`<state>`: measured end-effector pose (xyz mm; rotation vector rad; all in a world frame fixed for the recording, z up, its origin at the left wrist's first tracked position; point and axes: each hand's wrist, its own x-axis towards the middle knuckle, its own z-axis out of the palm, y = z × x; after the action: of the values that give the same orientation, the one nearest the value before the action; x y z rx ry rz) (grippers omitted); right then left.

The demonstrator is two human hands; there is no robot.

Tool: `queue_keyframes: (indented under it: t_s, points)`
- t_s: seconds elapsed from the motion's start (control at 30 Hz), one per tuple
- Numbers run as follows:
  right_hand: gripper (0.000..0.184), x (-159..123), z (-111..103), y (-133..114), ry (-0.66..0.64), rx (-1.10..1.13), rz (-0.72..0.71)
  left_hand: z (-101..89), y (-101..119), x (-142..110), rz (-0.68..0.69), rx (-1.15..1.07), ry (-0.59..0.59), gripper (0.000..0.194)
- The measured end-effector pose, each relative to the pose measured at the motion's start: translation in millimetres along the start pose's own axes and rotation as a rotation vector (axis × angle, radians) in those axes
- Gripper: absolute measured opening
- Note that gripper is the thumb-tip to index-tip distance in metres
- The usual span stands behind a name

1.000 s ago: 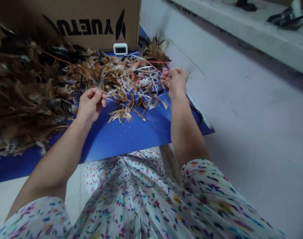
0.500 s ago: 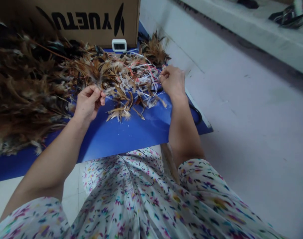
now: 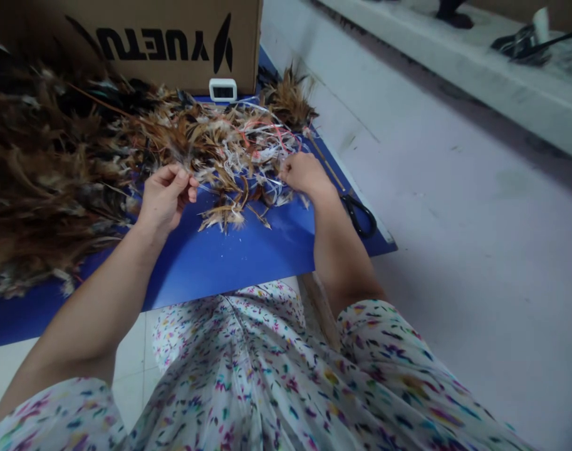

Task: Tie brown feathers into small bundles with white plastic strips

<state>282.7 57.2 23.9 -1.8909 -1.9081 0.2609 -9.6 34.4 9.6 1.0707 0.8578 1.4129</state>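
My left hand (image 3: 167,193) is closed in a pinch, with the wispy tip of a brown feather (image 3: 183,150) rising from between thumb and forefinger. A thin pale strand seems to trail right from these fingers. At the right end of the loose pile, my right hand (image 3: 307,174) has its fingers curled together beside tangled white and pink strings (image 3: 271,145); what it pinches, if anything, is too small to make out. Brown and cream feathers (image 3: 224,216) lie on the blue tabletop (image 3: 229,257) between my hands.
A big heap of brown feathers (image 3: 41,188) covers the table's left side. Behind stand a cardboard box (image 3: 173,69) and a small white digital display (image 3: 223,90). Black-handled scissors (image 3: 361,216) and a thin stick (image 3: 326,161) lie at the right edge, by the wall (image 3: 478,238).
My right hand has come down and left, toward my body, uncovering the stick and more of the scissors. My left hand keeps its pinch in nearly the same place.
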Motion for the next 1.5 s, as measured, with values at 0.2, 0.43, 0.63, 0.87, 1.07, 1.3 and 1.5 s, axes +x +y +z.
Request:
queue_keyframes:
  t_s: [0.2, 0.43, 0.63, 0.87, 1.07, 1.3, 1.5]
  points:
    - [0.01, -8, -1, -20, -0.038, 0.211, -0.269, 1.9, -1, -1, 0.013, -0.001, -0.004, 0.026]
    - [0.01, -11, -15, -13, 0.046, 0.333, -0.227, 3.9, 3, -3, -0.016, -0.003, -0.022, 0.032]
    - [0.035, -15, -28, 5, -0.035, -0.047, -0.007, 9.7, 5, -12, -0.191, 0.006, -0.127, 0.036]
    - [0.015, -15, -13, -20, -0.053, 0.044, -0.185, 10.6, -5, -20, -0.452, 0.096, -0.226, 0.042]
    - [0.013, 8, 36, -23, 0.09, 0.042, -0.325, 9.1, -11, -18, -0.368, 0.064, -0.147, 0.027]
    - [0.016, 21, 48, -18, 0.022, 0.286, -0.259, 13.0, -6, -14, -0.302, -0.007, -0.07, 0.028]
    - [0.015, 22, 39, -15, 0.17, 0.548, -0.183, 14.5, -2, -14, -0.257, -0.072, -0.03, 0.029]
